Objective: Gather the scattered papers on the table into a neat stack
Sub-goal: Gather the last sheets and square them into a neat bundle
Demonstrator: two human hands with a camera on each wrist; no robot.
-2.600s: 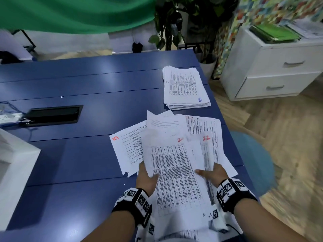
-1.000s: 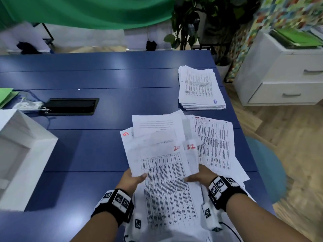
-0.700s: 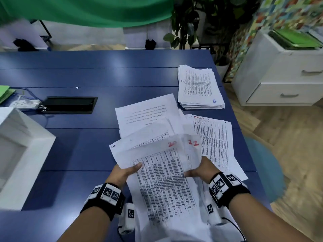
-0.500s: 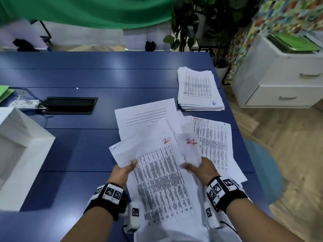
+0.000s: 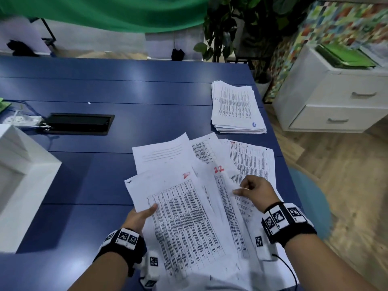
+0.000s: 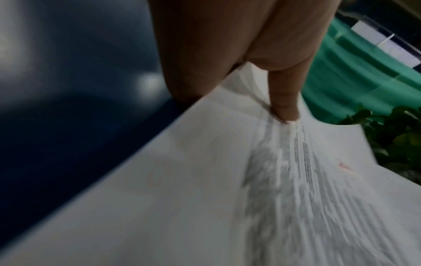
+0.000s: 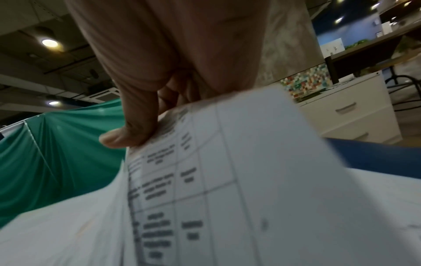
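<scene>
A loose fan of printed white sheets (image 5: pixel 189 217) lies over the near right part of the blue table (image 5: pixel 105 91), some marked with red numbers. My left hand (image 5: pixel 140 215) grips the left edge of the top sheet, thumb on the print; the left wrist view shows the thumb (image 6: pixel 284 108) pressed on the paper (image 6: pixel 205 198). My right hand (image 5: pixel 256 190) pinches the edge of the sheet marked 22 (image 5: pixel 222 185), lifted off the pile; in the right wrist view the thumb (image 7: pixel 127 133) clamps that sheet (image 7: pixel 239 180). More sheets (image 5: pixel 252 162) lie beyond, flat.
A neat stack of papers (image 5: pixel 237 110) sits at the table's far right edge. A white box (image 5: pixel 23 181) stands at the left, with a black cable hatch (image 5: pixel 77 123) behind it. White drawers (image 5: pixel 336 97) and a plant (image 5: pixel 231 28) stand off the table's right.
The right hand has risen and drawn the sheet marked 22 to the right, away from the sheet marked 20. The left hand keeps its hold on the left edge.
</scene>
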